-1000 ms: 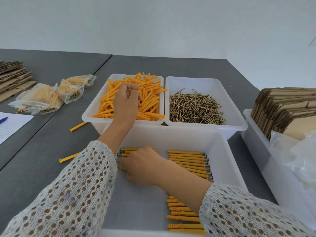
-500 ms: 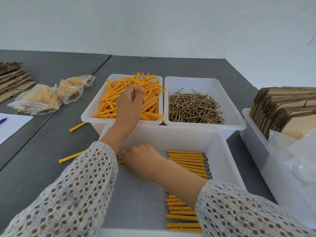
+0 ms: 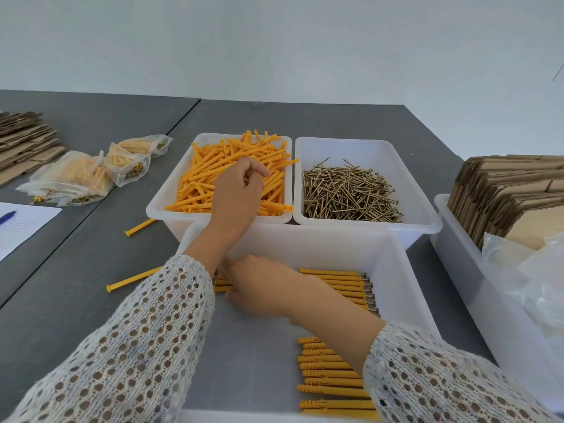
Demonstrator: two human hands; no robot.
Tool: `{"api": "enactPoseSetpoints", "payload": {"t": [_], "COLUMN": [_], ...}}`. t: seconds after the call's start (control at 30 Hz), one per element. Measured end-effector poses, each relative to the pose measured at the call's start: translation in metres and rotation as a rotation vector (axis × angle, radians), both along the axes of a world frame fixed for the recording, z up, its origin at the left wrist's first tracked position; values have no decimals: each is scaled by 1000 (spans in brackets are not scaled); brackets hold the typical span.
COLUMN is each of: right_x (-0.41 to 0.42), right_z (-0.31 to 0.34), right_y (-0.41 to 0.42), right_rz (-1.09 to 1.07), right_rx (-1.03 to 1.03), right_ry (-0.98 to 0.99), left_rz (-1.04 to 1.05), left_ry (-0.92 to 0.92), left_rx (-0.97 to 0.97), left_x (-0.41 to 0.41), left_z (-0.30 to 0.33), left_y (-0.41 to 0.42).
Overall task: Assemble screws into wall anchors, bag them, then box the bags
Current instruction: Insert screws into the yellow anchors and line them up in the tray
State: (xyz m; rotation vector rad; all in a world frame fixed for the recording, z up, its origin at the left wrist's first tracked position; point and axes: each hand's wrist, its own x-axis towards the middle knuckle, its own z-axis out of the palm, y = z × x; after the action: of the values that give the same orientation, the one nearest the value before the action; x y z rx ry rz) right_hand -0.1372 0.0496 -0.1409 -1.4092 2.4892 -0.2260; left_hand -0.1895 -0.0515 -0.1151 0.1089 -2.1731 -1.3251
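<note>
My left hand (image 3: 238,190) reaches over the far-left bin (image 3: 158,206) of loose orange wall anchors (image 3: 213,175), and its curled fingertips pinch an anchor in the pile. Beside it stands the bin (image 3: 427,221) of brass screws (image 3: 348,193). My right hand (image 3: 262,285) lies low in the near bin (image 3: 305,239), crossing under my left forearm, on a short row of assembled anchors (image 3: 222,286) at the left. Its fingers are hidden by my left sleeve. More assembled anchors lie in rows at the right (image 3: 338,282) and front (image 3: 329,374).
Filled bags (image 3: 73,178) lie on the grey table at the left, with flat cardboard (image 3: 21,141) behind and a paper with a pen (image 3: 18,227). Two stray anchors (image 3: 134,279) lie on the table. A bin at the right (image 3: 457,257) holds folded boxes (image 3: 503,190) and plastic bags (image 3: 543,270).
My left hand has shifted slightly right over the anchor pile, its fingers working at the anchors. My right hand has slid a little left along the row in the near bin.
</note>
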Motion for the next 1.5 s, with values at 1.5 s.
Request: {"api": "enactPoseSetpoints", "payload": {"t": [1.5], "right_x": [-90], "right_z": [22], "right_y": [65], "right_rz": [-789], "right_rx": [-176], "right_ry": [142], "left_rz": [-13], "left_ry": [-107], "left_rx": [-639], "left_x": [1], "left_z": [-7], "left_y": [5]}}
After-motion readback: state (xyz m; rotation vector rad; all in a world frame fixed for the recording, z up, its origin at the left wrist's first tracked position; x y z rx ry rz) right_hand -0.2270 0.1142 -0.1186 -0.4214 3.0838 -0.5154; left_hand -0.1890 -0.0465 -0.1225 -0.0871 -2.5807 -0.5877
